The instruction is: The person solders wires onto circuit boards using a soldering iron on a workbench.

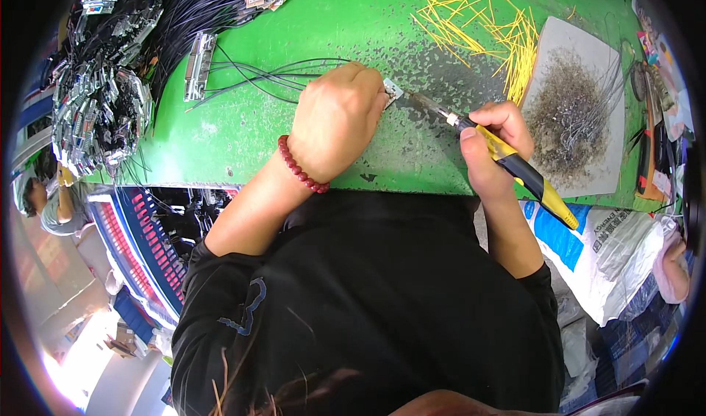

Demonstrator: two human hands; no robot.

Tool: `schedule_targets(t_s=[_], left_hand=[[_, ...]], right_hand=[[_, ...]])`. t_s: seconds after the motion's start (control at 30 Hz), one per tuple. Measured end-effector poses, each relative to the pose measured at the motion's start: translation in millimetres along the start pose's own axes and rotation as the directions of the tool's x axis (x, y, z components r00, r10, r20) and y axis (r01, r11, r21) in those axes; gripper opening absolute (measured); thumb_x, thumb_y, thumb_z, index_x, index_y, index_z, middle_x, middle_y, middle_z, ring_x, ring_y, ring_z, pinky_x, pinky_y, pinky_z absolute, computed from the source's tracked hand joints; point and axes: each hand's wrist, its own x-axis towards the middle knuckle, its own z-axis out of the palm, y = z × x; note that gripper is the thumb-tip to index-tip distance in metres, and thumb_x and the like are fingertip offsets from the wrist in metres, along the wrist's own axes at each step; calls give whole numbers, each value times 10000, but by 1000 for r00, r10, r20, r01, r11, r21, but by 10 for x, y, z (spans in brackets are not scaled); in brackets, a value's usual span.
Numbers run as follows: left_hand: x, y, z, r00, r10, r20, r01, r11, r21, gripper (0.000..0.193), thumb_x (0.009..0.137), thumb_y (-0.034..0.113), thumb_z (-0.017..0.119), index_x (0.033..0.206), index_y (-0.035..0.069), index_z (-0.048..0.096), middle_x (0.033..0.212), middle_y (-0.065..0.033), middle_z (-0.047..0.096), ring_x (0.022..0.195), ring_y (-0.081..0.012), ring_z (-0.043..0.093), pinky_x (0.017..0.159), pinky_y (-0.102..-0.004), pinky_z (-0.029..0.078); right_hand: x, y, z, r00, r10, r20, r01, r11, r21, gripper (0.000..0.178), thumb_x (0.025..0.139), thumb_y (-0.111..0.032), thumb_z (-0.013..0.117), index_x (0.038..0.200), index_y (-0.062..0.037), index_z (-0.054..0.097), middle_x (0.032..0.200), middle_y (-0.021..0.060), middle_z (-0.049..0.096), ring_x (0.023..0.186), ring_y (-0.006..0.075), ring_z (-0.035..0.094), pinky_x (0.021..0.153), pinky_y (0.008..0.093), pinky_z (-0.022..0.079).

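Observation:
My left hand [340, 115], with a red bead bracelet at the wrist, is closed over the workbench. Its fingertips, partly hidden under the hand, pinch a small white circuit board [394, 89]. Thin dark wires [276, 74] run leftward from under that hand toward a flat, clear-and-metal strip-shaped part [198, 67] on the green surface. In my right hand [498, 140] is a yellow-and-black soldering iron [526, 172], held like a pen. Its metal tip points up and left at the board's right edge; whether they touch I cannot tell.
Loose yellow thin sticks or wires [518, 56] lie behind my right hand. A grey sheet [616, 151] bears a dark pile of scraps. Black cables [198, 12] and coiled stacks of parts [99, 122] fill the left side. Another person [55, 210] is at far left.

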Motion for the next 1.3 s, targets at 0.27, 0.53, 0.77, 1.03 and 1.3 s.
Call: schedule_targets(t_s=[0.27, 0.53, 0.77, 1.03, 1.3], left_hand=[[26, 25, -20, 998, -7, 62, 1, 994, 106, 77, 792, 106, 637, 770, 50, 589, 778, -100, 595, 715, -307, 595, 618, -397, 485], [98, 41, -75, 981, -28, 190, -22, 966, 256, 106, 811, 166, 628, 771, 74, 593, 786, -67, 589, 738, -290, 605, 622, -396, 486], [135, 19, -99, 967, -24, 254, -49, 959, 278, 115, 812, 183, 632, 776, 78, 600, 784, -69, 584, 731, -291, 606, 615, -403, 484], [85, 17, -86, 982, -20, 190, -24, 974, 227, 107, 804, 191, 643, 782, 94, 605, 783, -70, 586, 733, -289, 606, 616, -397, 486], [-102, -32, -113, 997, 70, 17, -70, 997, -39, 123, 718, 29, 699, 786, 33, 597, 816, -101, 610, 755, -291, 612, 639, -373, 502]], right_hand=[[17, 46, -5, 999, -33, -9, 33, 999, 24, 172, 776, -45, 688, 855, -20, 538, 701, -18, 515, 589, 22, 427, 518, 199, 330], [24, 26, 4, 1000, -3, -6, 3, 1000, 9, 171, 773, -33, 689, 857, -30, 539, 709, -32, 502, 604, 18, 423, 527, 196, 324], [34, 6, 21, 1000, 21, -3, -21, 1000, -2, 163, 772, -21, 680, 855, -34, 540, 716, -30, 512, 610, 18, 434, 536, 195, 341], [79, -39, 190, 992, 69, -103, -56, 991, 121, 213, 831, -78, 684, 1003, -12, 576, 768, 24, 598, 679, 53, 549, 603, 201, 433], [377, -98, 196, 917, -143, 373, 284, 889, -359, 330, 759, -35, 688, 1073, -108, 615, 766, 70, 612, 642, 227, 613, 577, 337, 481]])
